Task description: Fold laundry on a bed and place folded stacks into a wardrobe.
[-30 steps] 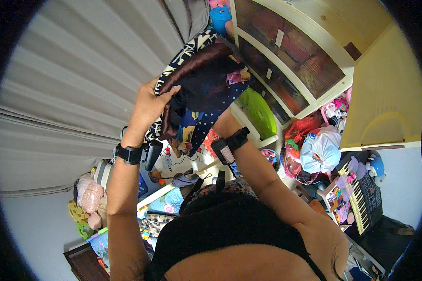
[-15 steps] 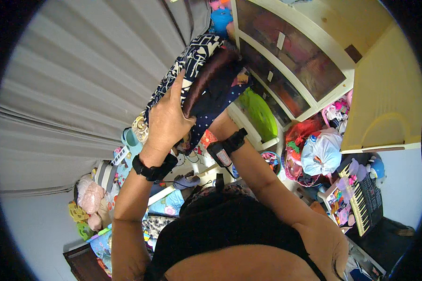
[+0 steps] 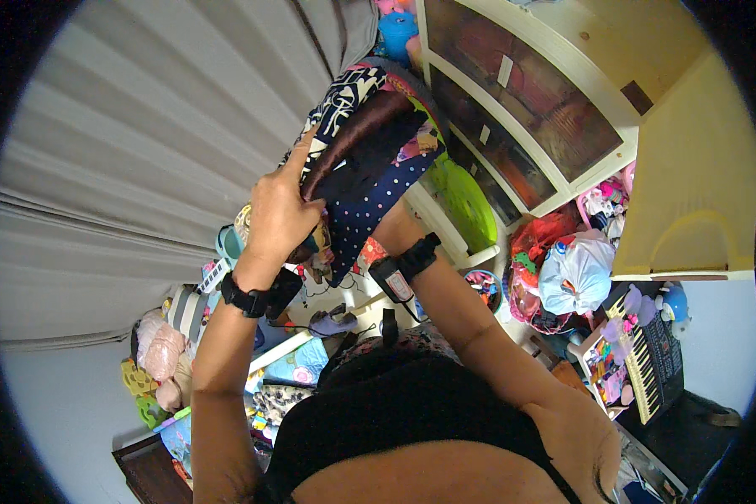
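Observation:
Between my hands is a pile of folded clothes. On its left is a navy-and-white patterned cloth (image 3: 350,94), beside a shiny maroon cloth (image 3: 357,134) and a black cloth (image 3: 374,164). A navy cloth with white dots (image 3: 370,210) lies along the near side. My left hand (image 3: 284,210) grips the left side of the pile, its index finger stretched along the patterned cloth and its thumb apart; the other fingers are hidden. My right hand (image 3: 395,228) is under the dotted cloth and bears the pile from below, with its fingers hidden. Each wrist wears a black strap.
A white drawer unit (image 3: 529,126) with dark clear fronts stands ahead to the right. Near it are a bright green thing (image 3: 462,206), a white tied bag (image 3: 575,273) and a keyboard (image 3: 644,370). A grey curtain (image 3: 143,168) hangs at the left, above stuffed toys (image 3: 161,349).
My left hand has shifted slightly left and down along the pile. The pile has opened a little, showing more of the dotted cloth and a multicoloured edge at the far right.

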Available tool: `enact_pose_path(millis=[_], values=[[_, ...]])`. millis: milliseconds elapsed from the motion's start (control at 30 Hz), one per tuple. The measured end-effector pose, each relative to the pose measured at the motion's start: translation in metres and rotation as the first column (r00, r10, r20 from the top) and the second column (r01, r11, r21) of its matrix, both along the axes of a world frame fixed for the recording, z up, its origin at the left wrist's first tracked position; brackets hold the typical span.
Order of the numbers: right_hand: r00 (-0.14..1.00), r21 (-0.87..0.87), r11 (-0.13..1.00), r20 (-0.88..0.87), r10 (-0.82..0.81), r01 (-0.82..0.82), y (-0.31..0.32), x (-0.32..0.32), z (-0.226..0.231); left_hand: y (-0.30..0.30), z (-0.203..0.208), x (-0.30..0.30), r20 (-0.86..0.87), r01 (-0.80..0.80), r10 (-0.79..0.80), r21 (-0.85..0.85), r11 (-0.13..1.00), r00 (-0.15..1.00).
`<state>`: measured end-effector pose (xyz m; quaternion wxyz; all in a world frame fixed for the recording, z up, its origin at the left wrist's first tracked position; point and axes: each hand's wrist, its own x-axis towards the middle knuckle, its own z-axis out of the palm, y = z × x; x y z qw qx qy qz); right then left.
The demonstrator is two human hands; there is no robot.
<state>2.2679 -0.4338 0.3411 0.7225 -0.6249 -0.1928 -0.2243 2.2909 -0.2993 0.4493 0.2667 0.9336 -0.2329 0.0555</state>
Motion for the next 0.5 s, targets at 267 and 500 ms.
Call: enact_pose_path(millis=[267,500], values=[[0.966,0.302,0.948,-0.198,0.164,-0.099,-0.007,0.004,-0.044,-0.016,-0.028,-0.014,0.184,0.089,-0.115,0.145,0.985,0.976],[0.976,0.155,0.986,-0.203,0.086,-0.054,-0.01,-0.001,-0.058,-0.018,-0.053,-0.006,0.101,0.093,-0.101,0.079,0.992,0.99]])
